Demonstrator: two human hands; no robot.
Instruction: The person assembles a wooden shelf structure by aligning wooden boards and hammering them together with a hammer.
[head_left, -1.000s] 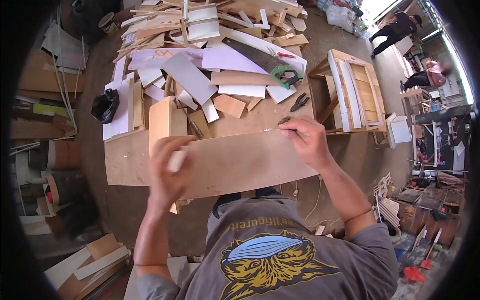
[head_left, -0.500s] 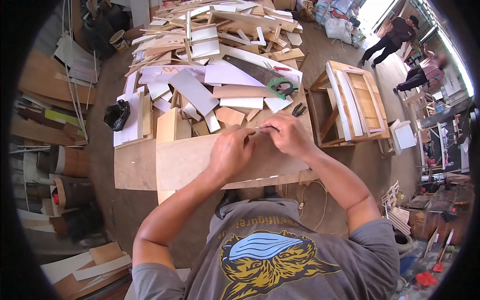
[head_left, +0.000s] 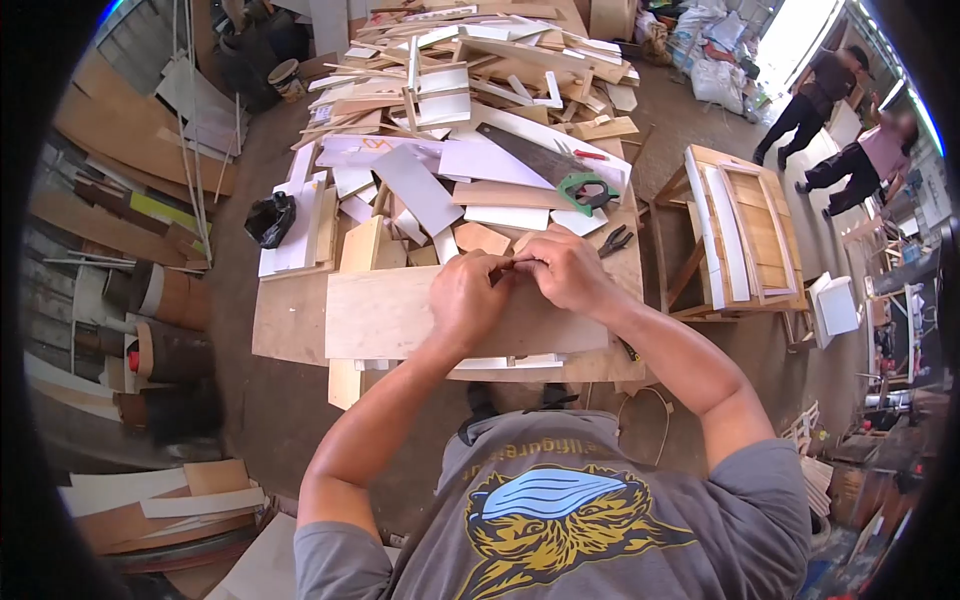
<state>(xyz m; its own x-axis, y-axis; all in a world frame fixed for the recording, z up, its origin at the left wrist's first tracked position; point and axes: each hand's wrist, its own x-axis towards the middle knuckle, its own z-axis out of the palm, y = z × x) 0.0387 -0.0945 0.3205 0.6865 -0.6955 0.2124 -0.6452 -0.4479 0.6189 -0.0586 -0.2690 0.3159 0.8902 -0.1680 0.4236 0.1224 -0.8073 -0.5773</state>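
Observation:
My left hand (head_left: 467,297) and my right hand (head_left: 562,272) meet above the far edge of a pale wooden board (head_left: 380,312). Fingers of both are pinched around a small dark thing, too small to make out. The board lies flat across the near side of the worktable (head_left: 290,322), with another wooden piece (head_left: 346,382) jutting out below its left end. Beyond my hands are black-handled pliers (head_left: 615,240), a saw with a green handle (head_left: 586,192) and a tool with red handles (head_left: 590,155).
Wood offcuts (head_left: 420,190) are heaped over the table's far part. A black plastic bag (head_left: 271,219) sits at its left. To the right stands a wooden frame piece (head_left: 745,225) on a stand. Two people (head_left: 825,95) (head_left: 860,160) are at the upper right.
My left hand has moved right, from the board's left end to beside my right hand, and the fingers of both now pinch together. The view has shifted, and the board appears lower and flatter.

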